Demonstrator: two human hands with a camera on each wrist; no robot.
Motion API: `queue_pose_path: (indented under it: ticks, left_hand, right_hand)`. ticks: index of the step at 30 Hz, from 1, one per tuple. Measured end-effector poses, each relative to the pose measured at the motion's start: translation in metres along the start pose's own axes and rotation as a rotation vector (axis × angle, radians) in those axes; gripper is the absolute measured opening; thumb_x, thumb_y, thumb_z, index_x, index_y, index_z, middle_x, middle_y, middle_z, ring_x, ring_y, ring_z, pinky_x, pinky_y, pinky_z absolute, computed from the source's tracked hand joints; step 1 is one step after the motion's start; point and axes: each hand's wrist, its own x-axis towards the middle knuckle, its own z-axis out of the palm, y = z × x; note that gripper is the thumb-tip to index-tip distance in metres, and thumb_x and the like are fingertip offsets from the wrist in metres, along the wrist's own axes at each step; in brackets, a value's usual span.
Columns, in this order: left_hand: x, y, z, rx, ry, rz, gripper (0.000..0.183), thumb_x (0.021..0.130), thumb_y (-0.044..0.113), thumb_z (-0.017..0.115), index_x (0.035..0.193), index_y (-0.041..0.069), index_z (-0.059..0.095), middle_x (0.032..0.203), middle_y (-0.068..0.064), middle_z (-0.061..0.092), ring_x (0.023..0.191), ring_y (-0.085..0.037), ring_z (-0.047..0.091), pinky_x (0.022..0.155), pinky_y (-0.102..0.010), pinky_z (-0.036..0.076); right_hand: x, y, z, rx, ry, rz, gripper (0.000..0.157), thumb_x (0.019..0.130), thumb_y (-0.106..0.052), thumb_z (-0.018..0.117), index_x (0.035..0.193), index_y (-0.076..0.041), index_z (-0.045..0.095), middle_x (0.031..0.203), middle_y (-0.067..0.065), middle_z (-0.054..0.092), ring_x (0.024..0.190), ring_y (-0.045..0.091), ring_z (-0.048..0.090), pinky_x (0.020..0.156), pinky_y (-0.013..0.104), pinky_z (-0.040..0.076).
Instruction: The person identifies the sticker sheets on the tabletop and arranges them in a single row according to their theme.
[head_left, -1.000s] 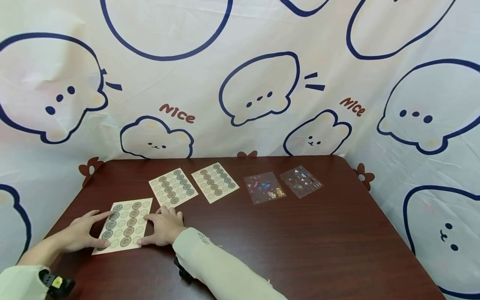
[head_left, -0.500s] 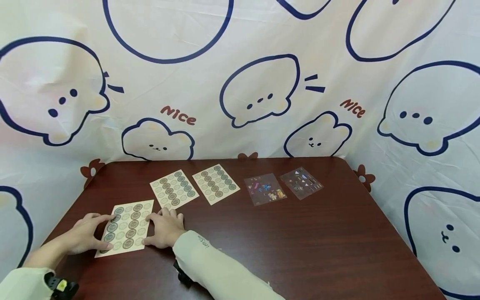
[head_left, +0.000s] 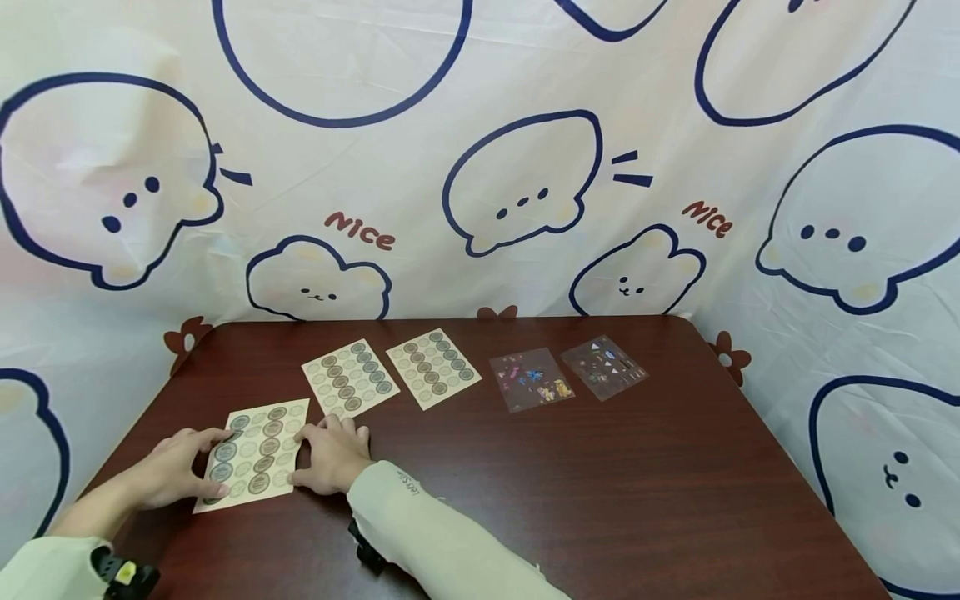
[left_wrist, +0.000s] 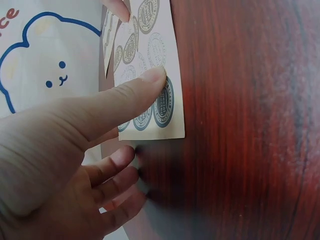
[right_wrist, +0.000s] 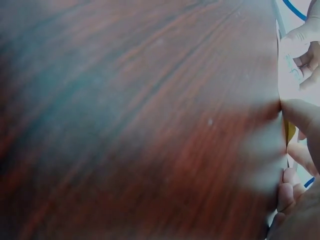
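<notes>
A cream sheet of round stickers (head_left: 250, 450), in rows of dark and pale circles, lies flat at the left of the table in the head view. My left hand (head_left: 168, 473) rests at its left side, thumb over the lower left corner and forefinger on the edge. In the left wrist view the thumb (left_wrist: 135, 95) lies flat across the dark circles, while the other fingers touch the table beyond the sheet. My right hand (head_left: 335, 457) touches the right edge with thumb and forefinger spread. The right wrist view shows that hand (right_wrist: 302, 125) only at its edge.
Two similar sticker sheets, one on the left (head_left: 350, 379) and one beside it (head_left: 433, 369), lie behind. Two clear sheets with small colourful prints, one nearer (head_left: 517, 387) and one farther right (head_left: 611, 383), lie on the dark wooden table (head_left: 600, 483). A patterned cloth (head_left: 420, 192) hangs behind.
The head view has shifted slightly, so everything appears a little further right and lower. Both hands and the sheet between them keep nearly the same places on the table.
</notes>
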Motion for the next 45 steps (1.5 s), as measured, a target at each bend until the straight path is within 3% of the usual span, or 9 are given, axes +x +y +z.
queue_pose_path:
  ticks: [6,14,23,26,30,36,41,45]
  left_hand:
    - [0.002,0.002,0.0,-0.063,-0.046,-0.012,0.095,0.075,0.035,0.089,0.14,-0.017,0.042,0.099,-0.01,0.059,0.087,-0.02,0.052,0.074,-0.035,0.043]
    - [0.0,0.006,0.001,-0.119,-0.067,-0.043,0.096,0.079,0.028,0.087,0.143,-0.021,0.035,0.093,-0.007,0.059,0.077,-0.016,0.052,0.063,-0.025,0.04]
    - [-0.003,0.007,0.002,-0.163,-0.048,-0.018,0.094,0.08,0.023,0.084,0.144,-0.023,0.032,0.08,-0.002,0.054,0.064,-0.008,0.047,0.056,-0.022,0.037]
    - [-0.004,0.006,0.003,-0.173,-0.046,-0.022,0.095,0.08,0.024,0.084,0.144,-0.023,0.032,0.078,-0.002,0.052,0.062,-0.009,0.046,0.054,-0.022,0.036]
    - [-0.004,0.004,0.005,-0.179,-0.041,-0.019,0.097,0.079,0.027,0.085,0.144,-0.023,0.033,0.075,-0.002,0.051,0.059,-0.008,0.045,0.053,-0.022,0.035]
    - [-0.003,0.003,0.006,-0.171,-0.034,-0.007,0.097,0.08,0.027,0.085,0.144,-0.023,0.032,0.072,-0.001,0.05,0.058,-0.008,0.044,0.053,-0.023,0.034]
    - [-0.006,-0.002,0.006,-0.205,-0.008,0.028,0.086,0.088,0.023,0.078,0.144,-0.022,0.033,0.088,-0.005,0.061,0.067,-0.002,0.048,0.059,-0.021,0.04]
    - [-0.01,-0.006,0.006,-0.228,0.029,0.021,0.071,0.094,0.018,0.071,0.141,-0.022,0.039,0.099,-0.009,0.066,0.074,0.001,0.053,0.065,-0.02,0.046]
  right_hand:
    - [-0.001,-0.001,-0.001,0.016,0.008,0.009,0.046,0.08,-0.061,0.075,0.123,-0.051,0.062,0.125,-0.018,0.054,0.106,0.006,0.048,0.076,0.029,0.028]
    - [-0.002,-0.003,-0.001,0.03,0.01,0.019,0.041,0.083,-0.058,0.075,0.122,-0.05,0.063,0.124,-0.019,0.055,0.104,0.005,0.047,0.076,0.029,0.027]
    - [-0.002,-0.006,-0.011,0.044,-0.009,-0.005,0.038,0.085,-0.051,0.077,0.122,-0.049,0.067,0.119,-0.024,0.062,0.1,0.007,0.051,0.077,0.029,0.03]
    - [-0.002,-0.007,-0.014,0.057,-0.019,-0.033,0.039,0.086,-0.045,0.078,0.123,-0.048,0.068,0.1,-0.026,0.065,0.092,0.005,0.052,0.074,0.026,0.031]
    - [-0.003,-0.008,-0.017,0.074,-0.022,-0.048,0.039,0.086,-0.039,0.079,0.123,-0.047,0.069,0.075,-0.025,0.054,0.082,0.002,0.049,0.072,0.022,0.031]
    - [-0.004,-0.005,-0.019,0.11,0.009,-0.067,0.039,0.084,-0.032,0.08,0.12,-0.045,0.071,0.07,-0.026,0.052,0.08,0.0,0.05,0.073,0.02,0.033]
    - [0.0,-0.001,-0.014,0.181,0.014,-0.085,0.04,0.083,-0.029,0.081,0.119,-0.041,0.072,0.069,-0.028,0.054,0.081,-0.004,0.052,0.075,0.018,0.034]
    - [0.001,0.0,-0.015,0.276,-0.02,-0.062,0.048,0.083,-0.03,0.082,0.127,-0.037,0.067,0.073,-0.029,0.062,0.082,-0.01,0.056,0.082,0.017,0.038]
